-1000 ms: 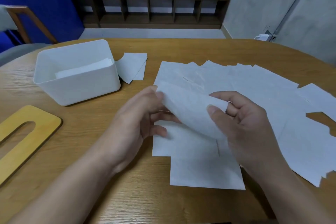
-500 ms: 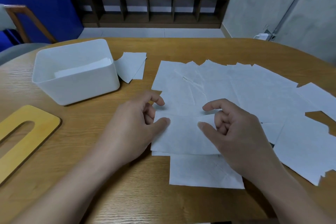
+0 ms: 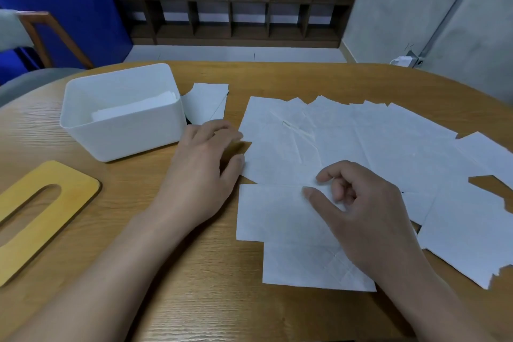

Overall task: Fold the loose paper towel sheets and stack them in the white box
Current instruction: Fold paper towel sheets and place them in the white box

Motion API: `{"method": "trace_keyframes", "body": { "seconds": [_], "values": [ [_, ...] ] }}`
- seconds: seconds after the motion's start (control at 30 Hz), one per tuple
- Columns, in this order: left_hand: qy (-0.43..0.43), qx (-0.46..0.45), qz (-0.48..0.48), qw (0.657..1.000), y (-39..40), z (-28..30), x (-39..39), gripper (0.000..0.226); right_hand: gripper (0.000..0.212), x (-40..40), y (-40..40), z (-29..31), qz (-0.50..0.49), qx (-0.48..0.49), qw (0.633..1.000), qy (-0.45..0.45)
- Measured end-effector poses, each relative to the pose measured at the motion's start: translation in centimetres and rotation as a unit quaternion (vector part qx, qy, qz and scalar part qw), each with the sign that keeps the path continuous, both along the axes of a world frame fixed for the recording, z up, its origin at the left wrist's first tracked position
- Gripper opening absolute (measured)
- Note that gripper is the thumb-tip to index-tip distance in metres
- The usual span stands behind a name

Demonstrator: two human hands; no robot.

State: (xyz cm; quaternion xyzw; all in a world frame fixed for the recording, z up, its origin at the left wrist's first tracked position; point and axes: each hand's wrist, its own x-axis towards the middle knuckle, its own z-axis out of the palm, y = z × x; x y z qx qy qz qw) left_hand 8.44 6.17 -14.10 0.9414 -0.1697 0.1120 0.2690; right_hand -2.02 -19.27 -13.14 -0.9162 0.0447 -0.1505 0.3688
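- A folded paper towel sheet [image 3: 274, 211] lies flat on the wooden table [image 3: 208, 300], atop another sheet [image 3: 305, 266]
- The right hand [image 3: 369, 216] rests on the folded sheet, thumb flat on it, fingers loosely curled, gripping nothing
- The left hand [image 3: 205, 164] lies relaxed on the table between sheet and white box [image 3: 125, 130], holding nothing
- The box holds stacked folded towels [image 3: 136, 107]
- Loose sheets [image 3: 374, 141] spread beyond the hands; a yellow slotted lid [image 3: 41, 214] lies far left
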Motion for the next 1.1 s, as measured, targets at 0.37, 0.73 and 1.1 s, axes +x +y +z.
{"method": "trace_keyframes", "body": {
  "seconds": [0.37, 0.73, 1.1],
  "values": [
    [0.064, 0.129, 0.046, 0.988, 0.2, -1.7, 2.1, 0.083, 0.014, -0.1, 0.6, -1.1, 0.039, 0.03, 0.999, -0.019],
    [-0.02, 0.147, 0.035, 0.988, -0.1, 0.6, -0.8, 0.041, 0.014, 0.2, 0.8, -1.1, 0.05, 0.042, 0.998, -0.023],
    [-0.019, 0.096, 0.064, 0.993, 1.1, 0.5, 0.1, 0.014, 0.015, 0.3, 0.8, -1.0, 0.056, 0.044, 0.997, -0.015]
  ]
}}
